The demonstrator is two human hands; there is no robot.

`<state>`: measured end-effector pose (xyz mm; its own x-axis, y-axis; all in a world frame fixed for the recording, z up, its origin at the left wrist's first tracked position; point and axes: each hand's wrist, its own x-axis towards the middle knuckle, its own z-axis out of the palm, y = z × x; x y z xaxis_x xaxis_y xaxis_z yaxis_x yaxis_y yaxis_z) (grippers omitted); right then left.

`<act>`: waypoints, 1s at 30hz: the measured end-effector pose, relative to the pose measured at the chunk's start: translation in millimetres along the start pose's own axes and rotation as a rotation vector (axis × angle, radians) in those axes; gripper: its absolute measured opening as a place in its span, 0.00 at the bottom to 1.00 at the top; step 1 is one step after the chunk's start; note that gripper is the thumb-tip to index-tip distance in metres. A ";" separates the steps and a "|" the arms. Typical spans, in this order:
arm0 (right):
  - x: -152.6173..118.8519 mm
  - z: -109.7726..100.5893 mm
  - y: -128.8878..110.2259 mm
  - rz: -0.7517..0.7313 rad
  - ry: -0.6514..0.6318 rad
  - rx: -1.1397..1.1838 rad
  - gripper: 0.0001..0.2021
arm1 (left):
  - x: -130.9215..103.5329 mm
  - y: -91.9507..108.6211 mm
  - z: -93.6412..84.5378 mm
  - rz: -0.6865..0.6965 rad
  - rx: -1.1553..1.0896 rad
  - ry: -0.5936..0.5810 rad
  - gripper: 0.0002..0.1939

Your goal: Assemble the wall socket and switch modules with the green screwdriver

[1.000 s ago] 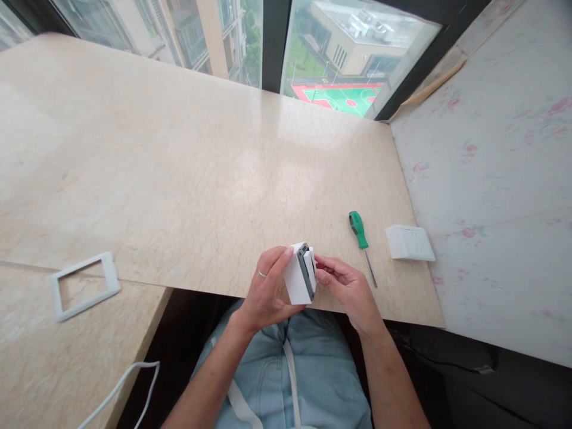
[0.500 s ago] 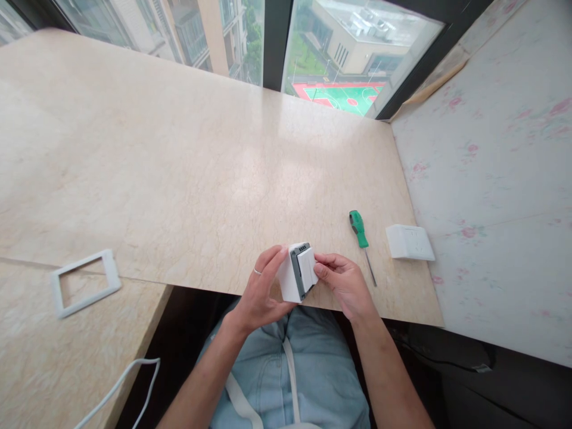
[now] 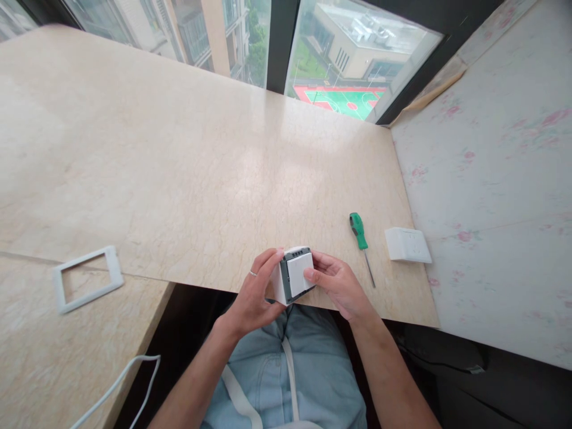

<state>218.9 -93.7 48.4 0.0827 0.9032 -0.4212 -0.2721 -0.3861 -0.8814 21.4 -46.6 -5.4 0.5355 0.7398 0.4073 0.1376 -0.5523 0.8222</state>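
A white box-shaped switch unit (image 3: 300,274) with a dark grey inner frame is held over the counter's front edge, its white front panel facing up and to the right. My left hand (image 3: 258,287) grips its left side, fingers at the top corner and thumb below. On the right side my right hand (image 3: 337,285) holds the unit, with the thumb on the white panel and the fingers behind its edge. The underside of the unit is hidden.
A green screwdriver (image 3: 358,231) and a white socket box (image 3: 407,245) lie to the right on the stone counter (image 3: 201,179). At the left are a white rectangular frame (image 3: 88,296) and a white cable (image 3: 120,381). The wallpapered wall (image 3: 500,226) bounds the right side.
The switch unit has turned so that its front panel shows more fully. My right thumb has moved from the panel's edge onto its face.
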 end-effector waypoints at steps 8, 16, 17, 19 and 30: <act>2.7 2.7 3.6 0.015 0.082 -0.002 0.23 | -0.5 -1.3 -1.6 -0.003 -0.034 0.001 0.43; 3.1 6.8 2.3 0.028 0.144 0.023 0.22 | -0.7 -2.2 -2.4 0.018 -0.033 -0.003 0.42; 3.1 7.4 2.4 0.025 0.149 0.020 0.22 | -0.9 -2.4 -2.5 0.017 -0.031 -0.004 0.42; 2.8 8.7 3.2 0.009 0.156 0.010 0.23 | -1.2 -3.1 -2.4 0.010 -0.020 -0.008 0.43; 8.5 2.6 6.0 -0.016 0.103 -0.065 0.26 | 0.7 -2.7 -2.2 -0.071 -0.007 0.001 0.45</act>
<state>215.5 -87.8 40.2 0.1852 0.8867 -0.4237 -0.2072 -0.3862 -0.8988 19.5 -43.8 -6.4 0.5240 0.7775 0.3477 0.1695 -0.4953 0.8520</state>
